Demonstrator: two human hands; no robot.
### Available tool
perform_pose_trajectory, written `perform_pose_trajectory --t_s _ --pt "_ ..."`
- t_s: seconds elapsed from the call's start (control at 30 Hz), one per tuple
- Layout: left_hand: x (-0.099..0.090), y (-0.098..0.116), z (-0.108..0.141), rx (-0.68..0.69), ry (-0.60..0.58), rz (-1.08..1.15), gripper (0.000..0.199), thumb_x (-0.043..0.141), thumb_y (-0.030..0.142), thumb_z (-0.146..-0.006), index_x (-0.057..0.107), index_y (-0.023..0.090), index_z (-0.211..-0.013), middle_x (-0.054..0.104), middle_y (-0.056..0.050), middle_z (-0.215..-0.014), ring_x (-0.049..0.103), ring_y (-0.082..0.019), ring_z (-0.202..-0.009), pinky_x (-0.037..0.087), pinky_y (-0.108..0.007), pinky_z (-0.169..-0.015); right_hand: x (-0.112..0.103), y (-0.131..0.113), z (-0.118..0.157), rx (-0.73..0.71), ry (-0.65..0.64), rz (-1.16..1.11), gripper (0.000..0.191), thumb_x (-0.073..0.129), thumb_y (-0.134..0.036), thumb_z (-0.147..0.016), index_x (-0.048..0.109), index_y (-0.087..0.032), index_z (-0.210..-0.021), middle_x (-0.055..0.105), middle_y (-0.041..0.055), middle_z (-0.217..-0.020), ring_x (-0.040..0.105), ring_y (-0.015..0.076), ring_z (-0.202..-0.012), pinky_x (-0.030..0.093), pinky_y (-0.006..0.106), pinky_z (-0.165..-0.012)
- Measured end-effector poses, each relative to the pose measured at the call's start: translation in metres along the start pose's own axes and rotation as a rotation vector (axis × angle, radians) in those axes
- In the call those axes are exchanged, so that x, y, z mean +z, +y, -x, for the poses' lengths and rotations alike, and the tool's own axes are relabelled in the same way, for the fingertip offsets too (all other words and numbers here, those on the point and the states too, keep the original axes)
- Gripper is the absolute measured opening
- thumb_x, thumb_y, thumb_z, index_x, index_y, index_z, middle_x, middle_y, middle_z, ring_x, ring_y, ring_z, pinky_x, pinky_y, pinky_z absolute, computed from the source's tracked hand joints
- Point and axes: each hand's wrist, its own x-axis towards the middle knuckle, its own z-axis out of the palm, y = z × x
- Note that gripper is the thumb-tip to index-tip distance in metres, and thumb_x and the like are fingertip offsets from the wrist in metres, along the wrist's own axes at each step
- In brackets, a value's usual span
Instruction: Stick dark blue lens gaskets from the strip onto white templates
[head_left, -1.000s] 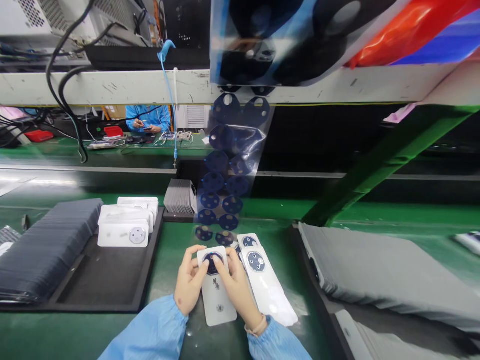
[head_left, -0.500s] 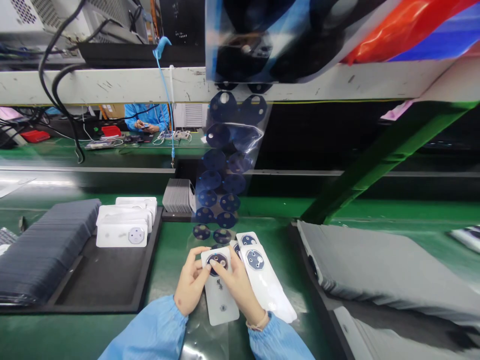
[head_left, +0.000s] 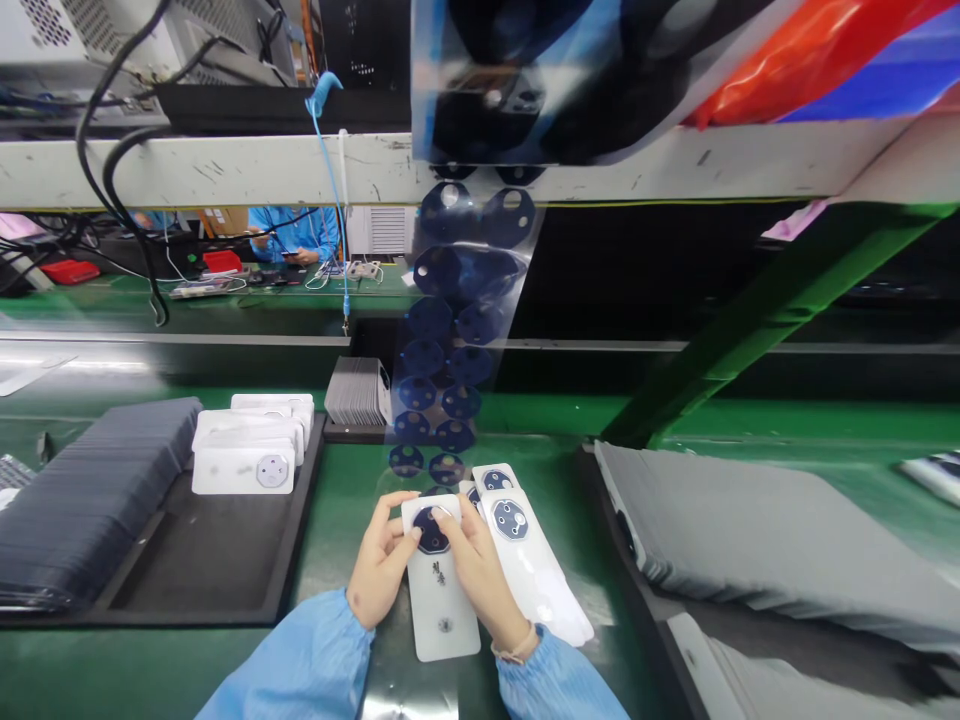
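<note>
A white phone back cover point(head_left: 444, 635) with dark lettering lies between my hands, its top end towards the far side. My left hand point(head_left: 376, 575) grips its left edge, the thumb at the side of a dark round camera film point(head_left: 430, 541). On the right edge, my right hand point(head_left: 484, 585) holds the cover with its thumb resting on the upper right of that film. Beside my right hand lie several white covers point(head_left: 536, 570) with dark camera circles. A clear strip of dark round films point(head_left: 439, 400) hangs down just beyond my fingertips.
To the left, a black tray point(head_left: 206, 560) carries dark stacked sheets point(head_left: 97, 500) and white covers point(head_left: 244, 470). A small stack point(head_left: 356, 392) stands behind. Grey panels point(head_left: 780, 550) fill a right-hand tray, near a green post point(head_left: 750, 330). A person in blue point(head_left: 311, 235) works opposite.
My right thumb has slid up and to the right over the dark film, uncovering more of it. The cover's near end has shifted slightly towards me. My left hand is almost still.
</note>
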Motion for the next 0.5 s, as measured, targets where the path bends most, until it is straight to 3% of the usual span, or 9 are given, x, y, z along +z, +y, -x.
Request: perform_pose_trajectory --t_s 0.23,0.5 --pt "-0.0013 0.0058 -0.0016 -0.029 0.034 0.003 0.044 0.068 0.034 -0.082 0.045 0.021 -0.118 0.075 -0.002 -0.076 0.07 -0.018 -0.063 0.053 -0.024 -0.058 -0.0023 -0.0034 0.0008 0.011 -0.026 -0.006 0.02 0.054 -0.042 -0.088 0.058 -0.023 -0.089 0.065 0.0009 -0.084 0.062 0.0221 -0.081 0.051 0.032 -0.073" --pt "-0.0076 0.001 -0.0062 -0.038 0.098 0.008 0.042 0.068 0.032 -0.08 0.048 0.02 -0.115 0.071 0.003 -0.063 0.062 -0.013 -0.05 0.046 -0.02 -0.049 -0.0086 -0.0067 -0.0034 0.064 -0.191 -0.054 0.02 0.055 -0.034 -0.088 0.061 -0.022 -0.103 0.069 0.0016 -0.093 0.065 0.0223 -0.091 0.052 0.034 -0.079"
